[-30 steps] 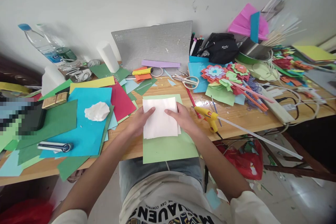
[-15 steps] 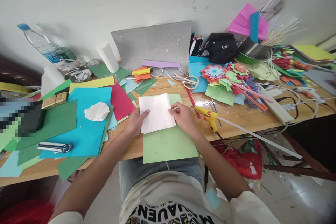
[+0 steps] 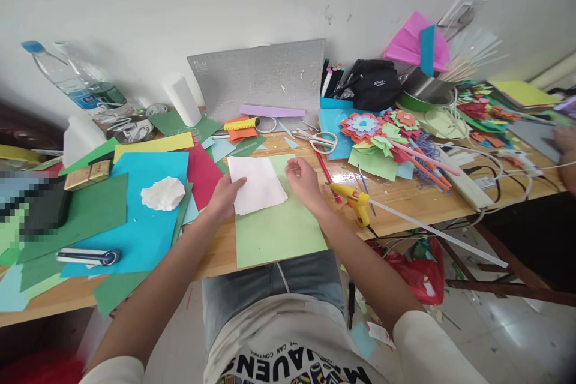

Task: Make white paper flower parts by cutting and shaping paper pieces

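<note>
In the head view, my left hand (image 3: 226, 193) pinches the left edge of a stack of thin white paper sheets (image 3: 256, 185), thumb on top. The stack lies tilted over a light green sheet (image 3: 279, 239) at the front of the table. Just right of the stack, my right hand (image 3: 302, 185) hovers above the green sheet, its fingers loosely curled and slightly apart, with nothing visible in them. A crumpled white paper piece (image 3: 162, 193) rests on a blue sheet (image 3: 155, 237) to the left.
A yellow glue gun (image 3: 353, 199) with a long glue stick lies to the right. Scissors (image 3: 324, 142), paper flowers (image 3: 365, 125) and a power strip (image 3: 465, 183) stand beyond. At left lies a stapler (image 3: 89, 256). Another person's hand (image 3: 566, 143) shows at the right edge.
My right hand has let go of the white stack's right edge and come away from it. The stack has turned and shifted left with my left hand. Another person's hand has appeared at right.
</note>
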{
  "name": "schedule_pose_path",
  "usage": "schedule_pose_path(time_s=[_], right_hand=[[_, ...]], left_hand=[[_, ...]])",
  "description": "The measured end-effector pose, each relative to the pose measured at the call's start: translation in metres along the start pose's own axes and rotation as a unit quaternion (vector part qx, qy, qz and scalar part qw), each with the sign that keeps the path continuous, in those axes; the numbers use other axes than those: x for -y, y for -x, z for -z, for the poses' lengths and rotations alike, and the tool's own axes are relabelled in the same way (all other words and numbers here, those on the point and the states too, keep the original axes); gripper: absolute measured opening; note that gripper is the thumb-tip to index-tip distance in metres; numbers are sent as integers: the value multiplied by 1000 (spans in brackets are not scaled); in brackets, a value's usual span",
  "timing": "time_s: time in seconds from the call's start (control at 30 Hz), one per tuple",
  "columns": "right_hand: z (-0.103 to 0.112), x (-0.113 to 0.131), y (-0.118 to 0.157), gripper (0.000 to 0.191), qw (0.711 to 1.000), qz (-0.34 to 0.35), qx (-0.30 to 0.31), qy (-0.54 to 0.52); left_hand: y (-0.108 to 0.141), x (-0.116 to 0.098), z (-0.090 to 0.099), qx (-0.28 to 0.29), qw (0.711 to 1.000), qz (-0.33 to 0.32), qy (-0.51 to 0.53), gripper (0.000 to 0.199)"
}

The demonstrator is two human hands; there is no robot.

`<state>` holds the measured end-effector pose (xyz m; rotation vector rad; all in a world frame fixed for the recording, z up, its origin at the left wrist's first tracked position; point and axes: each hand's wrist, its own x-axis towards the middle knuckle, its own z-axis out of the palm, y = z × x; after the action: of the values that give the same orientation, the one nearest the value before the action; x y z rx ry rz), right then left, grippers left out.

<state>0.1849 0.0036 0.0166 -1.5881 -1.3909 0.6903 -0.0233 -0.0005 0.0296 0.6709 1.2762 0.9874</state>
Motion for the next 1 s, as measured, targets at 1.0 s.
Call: schedule_pose_path(time_s=[1.0], right_hand=[[12,40,-5,50,928,-144,229,-256]], left_hand=[[17,-9,7,162,978,-27,126,50]])
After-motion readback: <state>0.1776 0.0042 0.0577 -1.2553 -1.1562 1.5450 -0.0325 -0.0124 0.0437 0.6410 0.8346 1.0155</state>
